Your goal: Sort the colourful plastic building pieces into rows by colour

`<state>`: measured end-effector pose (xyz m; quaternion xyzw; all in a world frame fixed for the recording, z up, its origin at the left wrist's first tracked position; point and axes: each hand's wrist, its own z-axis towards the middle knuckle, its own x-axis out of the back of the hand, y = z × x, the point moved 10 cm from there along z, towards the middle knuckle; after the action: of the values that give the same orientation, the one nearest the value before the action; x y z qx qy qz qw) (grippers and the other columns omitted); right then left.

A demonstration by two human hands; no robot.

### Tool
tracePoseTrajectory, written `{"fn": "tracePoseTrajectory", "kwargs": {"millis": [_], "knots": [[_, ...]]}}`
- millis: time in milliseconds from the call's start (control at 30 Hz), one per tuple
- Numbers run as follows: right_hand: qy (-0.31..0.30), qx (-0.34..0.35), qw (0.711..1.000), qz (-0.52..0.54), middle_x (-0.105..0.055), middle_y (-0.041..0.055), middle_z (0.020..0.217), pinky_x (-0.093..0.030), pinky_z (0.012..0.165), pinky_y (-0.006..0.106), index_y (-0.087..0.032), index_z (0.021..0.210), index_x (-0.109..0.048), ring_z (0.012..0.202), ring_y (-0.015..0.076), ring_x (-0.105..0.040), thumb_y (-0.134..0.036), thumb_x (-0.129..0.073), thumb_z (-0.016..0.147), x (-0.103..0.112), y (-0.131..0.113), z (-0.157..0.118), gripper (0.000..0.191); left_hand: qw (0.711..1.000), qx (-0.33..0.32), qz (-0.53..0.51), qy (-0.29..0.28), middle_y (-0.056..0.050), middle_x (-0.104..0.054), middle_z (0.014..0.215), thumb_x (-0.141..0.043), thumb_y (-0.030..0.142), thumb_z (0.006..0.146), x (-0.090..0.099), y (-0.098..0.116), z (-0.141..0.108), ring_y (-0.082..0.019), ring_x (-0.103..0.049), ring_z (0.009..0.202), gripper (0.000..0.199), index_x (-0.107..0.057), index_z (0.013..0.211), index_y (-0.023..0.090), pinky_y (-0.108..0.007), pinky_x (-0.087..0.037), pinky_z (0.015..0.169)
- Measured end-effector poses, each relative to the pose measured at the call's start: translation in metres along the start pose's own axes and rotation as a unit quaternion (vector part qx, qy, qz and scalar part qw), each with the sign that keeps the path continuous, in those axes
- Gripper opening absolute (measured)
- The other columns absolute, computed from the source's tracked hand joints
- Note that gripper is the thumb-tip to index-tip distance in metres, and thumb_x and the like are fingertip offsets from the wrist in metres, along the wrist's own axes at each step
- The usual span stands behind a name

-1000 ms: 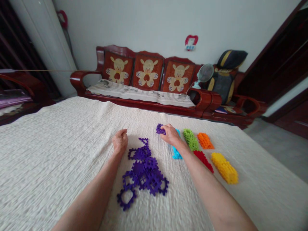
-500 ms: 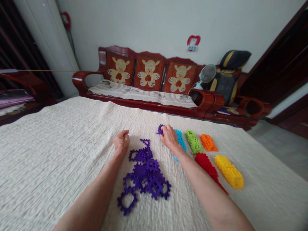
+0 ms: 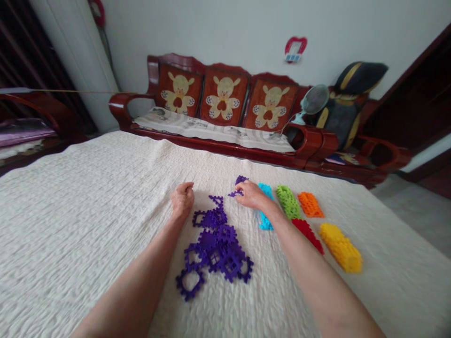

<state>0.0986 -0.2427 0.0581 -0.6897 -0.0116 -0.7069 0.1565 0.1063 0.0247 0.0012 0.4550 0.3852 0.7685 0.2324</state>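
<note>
My right hand (image 3: 251, 194) reaches past the purple pile, its fingers closed on a purple toothed building tile (image 3: 237, 193). More purple (image 3: 241, 179) shows just beyond those fingertips. My left hand (image 3: 183, 197) rests as a loose fist on the cloth, left of the pile, with nothing seen in it. Between my forearms lies a loose heap of purple interlocking tiles (image 3: 207, 239), some with window-like openings. A small triangular piece (image 3: 217, 201) lies at its far end, and a ring-shaped one (image 3: 190, 284) at the near end.
Right of my right hand, tiles lie grouped by colour: light blue (image 3: 266, 220), green (image 3: 288, 202), orange (image 3: 310, 204), red (image 3: 307, 234) and yellow (image 3: 341, 248). My right forearm partly covers the blue and red groups. A wooden sofa (image 3: 211, 140) stands beyond the cream quilted cover (image 3: 88, 211).
The view has shifted slightly. My right hand's fingers have lowered and spread a little at the purple tiles, and a flat purple edge now shows beneath them. My left hand stays a fist.
</note>
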Motion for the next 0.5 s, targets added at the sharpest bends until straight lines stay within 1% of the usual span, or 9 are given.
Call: {"fn": "tracePoseTrajectory", "kwargs": {"millis": [67,133,200,267,333,400,433,500], "knots": [[-0.024,0.012,1.000,-0.001,-0.067,0.0077,0.098,-0.045,0.079,0.025,-0.017,0.102,-0.072,0.088,0.0183,-0.063,-0.021,-0.067,0.076,-0.010,-0.010,-0.010,0.027,1.000,0.000,-0.002,-0.001,-0.004,-0.077,0.098,-0.049,0.017,0.080,-0.001,-0.001,0.000,-0.021,-0.070,0.093,0.032,-0.076,0.097,0.019,-0.032,-0.051,0.096],[-0.028,0.016,0.999,0.017,-0.068,0.0076,0.097,-0.045,0.079,0.025,-0.017,0.098,-0.072,0.088,0.0185,-0.063,-0.022,-0.068,0.075,-0.018,-0.015,-0.018,0.024,1.000,-0.003,-0.004,0.000,-0.004,-0.077,0.098,-0.049,0.017,0.079,-0.002,0.000,0.000,-0.020,-0.070,0.094,0.032,-0.076,0.096,0.020,-0.032,-0.051,0.096],[-0.024,0.017,0.998,0.060,-0.069,0.0067,0.095,-0.045,0.077,0.025,-0.017,0.095,-0.071,0.086,0.0176,-0.063,-0.025,-0.068,0.076,-0.025,-0.018,-0.022,0.021,1.000,-0.007,-0.007,0.003,-0.003,-0.077,0.098,-0.049,0.016,0.079,-0.001,0.002,0.000,-0.020,-0.070,0.095,0.032,-0.076,0.095,0.020,-0.031,-0.051,0.095],[-0.013,0.014,0.993,0.120,-0.069,0.0056,0.096,-0.046,0.075,0.025,-0.017,0.099,-0.070,0.080,0.0155,-0.063,-0.027,-0.068,0.078,-0.028,-0.019,-0.025,0.024,1.000,-0.006,-0.006,0.001,-0.003,-0.077,0.098,-0.049,0.016,0.079,-0.001,0.002,0.000,-0.019,-0.070,0.095,0.032,-0.076,0.095,0.020,-0.030,-0.051,0.095],[0.014,0.011,0.985,0.171,-0.068,0.0059,0.101,-0.046,0.075,0.025,-0.016,0.106,-0.067,0.078,0.0139,-0.062,-0.029,-0.068,0.078,-0.025,-0.022,-0.028,0.030,1.000,-0.002,-0.004,-0.003,-0.003,-0.077,0.099,-0.049,0.016,0.079,-0.001,0.003,0.001,-0.019,-0.070,0.097,0.032,-0.076,0.096,0.020,-0.030,-0.051,0.096],[0.042,0.024,0.980,0.192,-0.066,0.0064,0.104,-0.046,0.077,0.026,-0.016,0.107,-0.066,0.080,0.0139,-0.062,-0.027,-0.069,0.078,-0.017,-0.030,-0.033,0.031,1.000,0.000,-0.001,-0.007,-0.003,-0.076,0.100,-0.050,0.016,0.079,-0.001,0.003,0.001,-0.019,-0.069,0.098,0.032,-0.076,0.096,0.021,-0.030,-0.051,0.096],[0.043,0.039,0.979,0.193,-0.065,0.0061,0.104,-0.046,0.078,0.026,-0.017,0.106,-0.067,0.082,0.0141,-0.062,-0.025,-0.069,0.077,-0.015,-0.037,-0.037,0.030,1.000,0.000,0.000,-0.008,-0.003,-0.076,0.100,-0.050,0.016,0.080,-0.001,0.003,0.001,-0.019,-0.069,0.099,0.032,-0.076,0.096,0.021,-0.030,-0.051,0.097],[0.017,0.083,0.978,0.188,-0.065,0.0049,0.103,-0.046,0.080,0.027,-0.018,0.103,-0.067,0.085,0.0145,-0.061,-0.021,-0.070,0.076,-0.014,-0.055,-0.046,0.028,1.000,0.000,0.003,-0.012,-0.002,-0.076,0.101,-0.050,0.017,0.080,-0.001,0.003,0.001,-0.019,-0.069,0.099,0.032,-0.076,0.097,0.021,-0.031,-0.051,0.097]]}}
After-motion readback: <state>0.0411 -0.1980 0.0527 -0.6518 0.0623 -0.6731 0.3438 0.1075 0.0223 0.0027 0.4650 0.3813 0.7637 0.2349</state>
